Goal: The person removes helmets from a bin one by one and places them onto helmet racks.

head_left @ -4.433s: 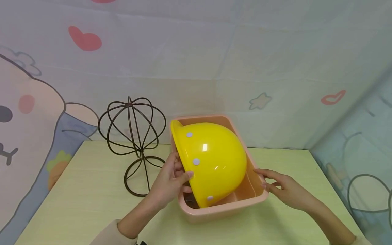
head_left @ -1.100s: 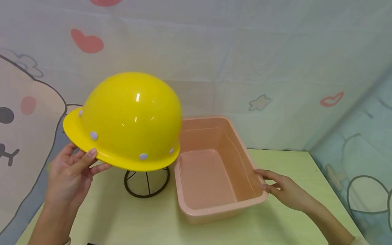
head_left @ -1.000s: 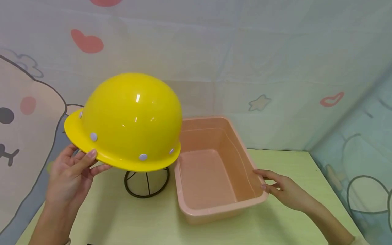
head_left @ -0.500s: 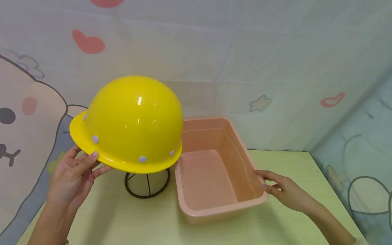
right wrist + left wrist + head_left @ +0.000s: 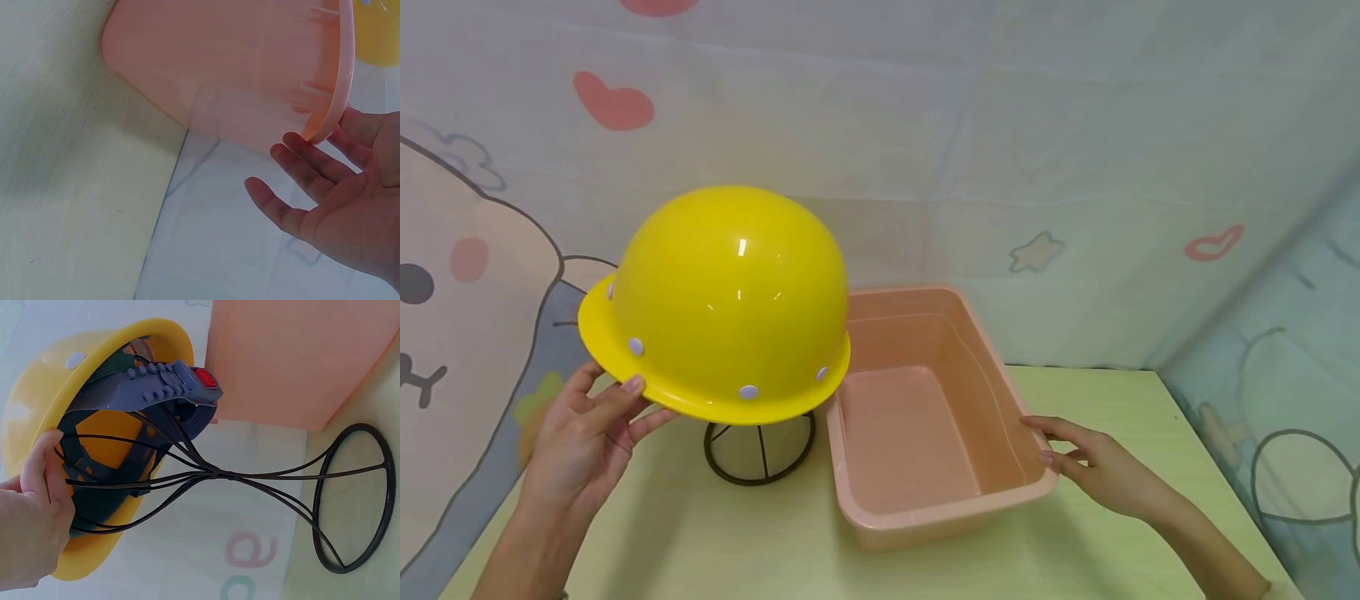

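A yellow hard hat [image 5: 730, 300] with pale rivets sits over the top of a black wire stand [image 5: 760, 450], its brim pointing left. My left hand [image 5: 583, 433] pinches the brim at its lower left, thumb above and fingers below. In the left wrist view, the stand's wires [image 5: 215, 474] run up inside the hat's dark strap lining [image 5: 134, 394]. The stand's upper part is hidden by the hat in the head view. To the right, my right hand [image 5: 1097, 462] grips the rim corner of a pink plastic basin [image 5: 940, 512].
The basin stands on a pale wooden table [image 5: 760, 550], right beside the stand. Behind and around it hangs a cloth backdrop [image 5: 1075, 150] printed with hearts, a star and a cartoon animal.
The hard hat has come out of the basin and moved left, over the stand. Within the last second it has sunk slightly and shifted right. My right hand stays at the basin's rim.
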The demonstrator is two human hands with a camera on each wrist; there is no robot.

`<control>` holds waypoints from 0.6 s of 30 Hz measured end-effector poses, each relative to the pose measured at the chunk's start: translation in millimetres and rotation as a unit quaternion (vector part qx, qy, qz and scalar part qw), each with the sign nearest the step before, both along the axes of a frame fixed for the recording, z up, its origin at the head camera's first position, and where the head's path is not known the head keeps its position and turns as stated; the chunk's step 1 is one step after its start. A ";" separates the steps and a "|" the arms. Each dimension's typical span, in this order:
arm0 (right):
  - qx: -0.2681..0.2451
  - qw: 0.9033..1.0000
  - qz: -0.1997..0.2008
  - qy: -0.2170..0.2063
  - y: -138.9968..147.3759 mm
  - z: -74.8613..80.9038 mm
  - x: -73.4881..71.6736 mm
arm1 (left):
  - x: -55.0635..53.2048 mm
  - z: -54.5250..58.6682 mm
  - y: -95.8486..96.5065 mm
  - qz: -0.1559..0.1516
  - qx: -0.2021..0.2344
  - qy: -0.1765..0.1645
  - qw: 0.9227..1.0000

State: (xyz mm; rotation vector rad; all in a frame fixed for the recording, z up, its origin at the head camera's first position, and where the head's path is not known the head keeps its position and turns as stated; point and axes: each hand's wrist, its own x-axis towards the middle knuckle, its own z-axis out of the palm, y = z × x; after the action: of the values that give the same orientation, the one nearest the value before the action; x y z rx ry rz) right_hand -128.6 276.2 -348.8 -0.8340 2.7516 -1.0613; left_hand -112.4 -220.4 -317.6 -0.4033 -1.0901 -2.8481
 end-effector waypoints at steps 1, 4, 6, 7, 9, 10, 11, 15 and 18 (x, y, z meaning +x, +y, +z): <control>0.000 1.000 0.001 0.000 -0.1 0.0 0.0 | -0.1 -0.5 -0.4 0.000 0.001 -0.001 1.000; -0.001 1.000 0.006 0.001 -0.8 1.4 0.6 | -1.2 -1.2 -1.3 0.001 0.002 -0.004 1.000; -0.002 1.000 0.010 0.005 -0.8 1.7 0.6 | -1.6 -1.3 -1.5 0.005 0.000 -0.008 1.000; -0.001 1.000 0.013 0.006 -0.7 1.8 0.6 | -1.6 -1.2 -1.6 0.007 0.000 -0.010 1.000; -0.002 1.000 0.013 0.007 -0.8 2.0 0.6 | -1.7 -0.9 -1.6 0.013 0.000 -0.016 1.000; -0.003 1.000 0.011 0.005 -0.9 2.1 0.6 | -1.5 -0.6 -1.5 0.018 -0.001 -0.019 1.000; -0.002 1.000 0.010 0.004 -0.9 2.2 0.7 | -1.5 -0.6 -1.3 0.024 -0.003 -0.023 0.999; 0.000 1.000 0.002 0.000 -1.2 2.0 0.7 | -0.9 -0.6 -0.6 0.050 -0.019 -0.042 0.998; 0.002 1.000 0.001 0.002 -1.1 1.7 0.6 | -0.7 -1.8 -0.6 0.057 -0.024 -0.048 0.997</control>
State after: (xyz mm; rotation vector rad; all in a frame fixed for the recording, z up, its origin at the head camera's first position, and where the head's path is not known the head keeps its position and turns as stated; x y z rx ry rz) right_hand -128.1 275.1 -347.2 -0.8386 2.7561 -1.0547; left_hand -113.0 -221.0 -319.4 -0.2020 -1.1592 -2.7718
